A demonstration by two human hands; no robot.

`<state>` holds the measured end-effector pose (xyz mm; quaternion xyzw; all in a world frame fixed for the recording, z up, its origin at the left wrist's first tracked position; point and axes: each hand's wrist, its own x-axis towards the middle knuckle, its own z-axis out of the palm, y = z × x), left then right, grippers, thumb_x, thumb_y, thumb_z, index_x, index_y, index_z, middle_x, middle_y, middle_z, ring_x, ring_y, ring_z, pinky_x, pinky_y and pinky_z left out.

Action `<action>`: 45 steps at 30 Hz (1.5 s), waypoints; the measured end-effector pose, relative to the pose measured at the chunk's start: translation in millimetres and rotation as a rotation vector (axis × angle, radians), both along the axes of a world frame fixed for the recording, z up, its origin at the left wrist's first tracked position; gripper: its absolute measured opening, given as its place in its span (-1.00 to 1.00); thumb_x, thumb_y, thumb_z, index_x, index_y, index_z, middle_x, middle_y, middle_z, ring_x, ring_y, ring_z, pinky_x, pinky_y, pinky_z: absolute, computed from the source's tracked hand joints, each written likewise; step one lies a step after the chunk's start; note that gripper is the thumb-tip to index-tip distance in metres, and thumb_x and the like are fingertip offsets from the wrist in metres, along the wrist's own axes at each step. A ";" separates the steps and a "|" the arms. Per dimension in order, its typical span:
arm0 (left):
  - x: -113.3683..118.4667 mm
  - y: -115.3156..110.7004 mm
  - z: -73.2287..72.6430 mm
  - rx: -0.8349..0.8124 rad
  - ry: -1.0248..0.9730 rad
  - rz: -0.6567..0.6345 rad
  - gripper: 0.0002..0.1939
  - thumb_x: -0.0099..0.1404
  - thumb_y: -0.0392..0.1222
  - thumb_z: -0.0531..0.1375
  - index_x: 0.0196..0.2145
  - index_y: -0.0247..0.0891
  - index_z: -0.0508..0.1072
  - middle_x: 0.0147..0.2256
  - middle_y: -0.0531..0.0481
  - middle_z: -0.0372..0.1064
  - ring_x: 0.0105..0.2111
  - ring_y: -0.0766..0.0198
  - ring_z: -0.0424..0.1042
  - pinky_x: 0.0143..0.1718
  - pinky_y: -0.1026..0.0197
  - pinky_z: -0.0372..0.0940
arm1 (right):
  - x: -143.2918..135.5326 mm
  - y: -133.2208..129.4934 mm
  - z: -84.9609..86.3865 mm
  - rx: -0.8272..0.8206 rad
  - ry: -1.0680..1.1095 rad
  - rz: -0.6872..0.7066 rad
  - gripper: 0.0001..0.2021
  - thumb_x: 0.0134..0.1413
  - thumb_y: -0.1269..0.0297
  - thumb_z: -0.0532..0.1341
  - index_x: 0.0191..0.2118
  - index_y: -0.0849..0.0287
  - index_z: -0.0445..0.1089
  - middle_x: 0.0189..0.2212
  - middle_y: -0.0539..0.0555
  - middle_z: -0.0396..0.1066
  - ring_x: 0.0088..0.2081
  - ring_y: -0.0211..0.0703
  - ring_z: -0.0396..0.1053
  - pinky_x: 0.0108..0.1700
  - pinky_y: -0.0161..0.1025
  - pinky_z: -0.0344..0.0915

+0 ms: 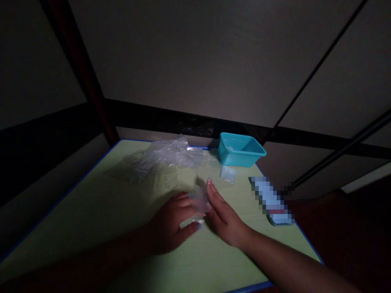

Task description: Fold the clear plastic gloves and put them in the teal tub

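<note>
Between my two hands, over the middle of the pale green table (122, 228), is a small clear plastic packet (200, 200), partly blurred. My left hand (175, 221) has its fingers and thumb curled round the packet's left side, where a shiny edge shows near the thumb. On the packet's right side, my right hand (224, 215) presses its fingers together against it. Beyond my left hand lies a crumpled heap of clear plastic bags (171, 154). A small flat clear packet (227, 174) rests on the table beyond my right hand.
A turquoise plastic basket (240, 158) stands at the table's far right corner. Along the right edge lies a light blue flat item (271, 201), its surface pixelated. Grey panels with a dark band rise behind the table.
</note>
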<state>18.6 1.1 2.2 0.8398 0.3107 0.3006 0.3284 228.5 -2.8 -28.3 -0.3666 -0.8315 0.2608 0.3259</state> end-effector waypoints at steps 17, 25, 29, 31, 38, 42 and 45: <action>-8.2 15.2 21.0 -0.927 -0.279 0.388 -0.51 0.24 0.02 0.17 0.05 -0.18 0.14 -0.40 0.09 0.40 -0.60 0.31 0.46 -0.61 0.33 0.30 | 3.1 -6.0 7.5 0.100 -0.431 0.029 -0.25 0.18 0.46 0.05 0.38 -0.12 -0.29 0.39 0.03 -0.51 0.37 0.05 -0.37 0.28 0.19 -0.12; -18.4 14.4 14.8 -0.845 0.013 0.162 -0.44 0.14 -0.17 0.17 0.10 -0.19 0.14 -0.59 0.20 0.33 -0.79 0.39 0.25 -0.79 0.42 0.11 | 4.0 -9.9 15.3 0.089 -0.544 0.076 -0.27 0.15 0.48 0.08 0.36 -0.16 -0.16 0.38 0.01 -0.44 0.37 0.04 -0.41 0.28 0.27 -0.29; -22.7 16.8 20.3 -0.806 0.092 0.164 -0.49 0.11 -0.22 0.17 0.04 -0.20 0.21 -0.55 0.19 0.38 -0.77 0.40 0.24 -0.78 0.43 0.08 | 2.6 -10.6 16.9 0.085 -0.547 0.071 -0.30 0.16 0.45 0.06 0.36 -0.09 -0.14 0.38 0.03 -0.42 0.37 0.03 -0.41 0.29 0.24 -0.31; -24.5 18.2 22.9 -0.803 0.105 0.144 -0.52 0.12 -0.22 0.16 0.02 -0.21 0.22 -0.55 0.21 0.37 -0.76 0.42 0.22 -0.77 0.43 0.08 | 2.6 -10.8 16.8 0.087 -0.538 0.064 -0.32 0.17 0.42 0.06 0.36 -0.08 -0.14 0.38 0.03 -0.42 0.37 0.03 -0.40 0.29 0.24 -0.30; -29.2 17.2 25.9 -0.856 0.131 0.082 -0.43 0.07 -0.29 0.18 0.08 -0.23 0.25 -0.59 0.24 0.32 -0.73 0.39 0.27 -0.71 0.42 0.13 | 3.6 -11.4 15.6 0.068 -0.525 0.048 -0.33 0.21 0.35 0.05 0.38 0.10 -0.21 0.38 0.13 -0.40 0.37 0.01 -0.38 0.31 0.14 -0.21; -31.4 18.4 25.2 -0.814 0.174 0.075 -0.44 0.06 -0.25 0.21 0.06 -0.20 0.30 -0.62 0.23 0.31 -0.72 0.37 0.27 -0.71 0.42 0.12 | 3.4 -11.8 15.7 0.068 -0.531 0.050 -0.33 0.21 0.35 0.05 0.38 0.06 -0.21 0.38 0.12 -0.44 0.37 0.02 -0.39 0.30 0.14 -0.18; -33.0 20.0 24.9 -0.778 0.186 0.078 -0.46 0.08 -0.29 0.18 0.07 -0.19 0.33 -0.60 0.22 0.32 -0.69 0.37 0.29 -0.67 0.42 0.15 | 3.3 -12.0 16.1 0.062 -0.537 0.042 -0.32 0.21 0.36 0.04 0.38 0.01 -0.22 0.38 0.09 -0.46 0.37 0.03 -0.39 0.29 0.17 -0.19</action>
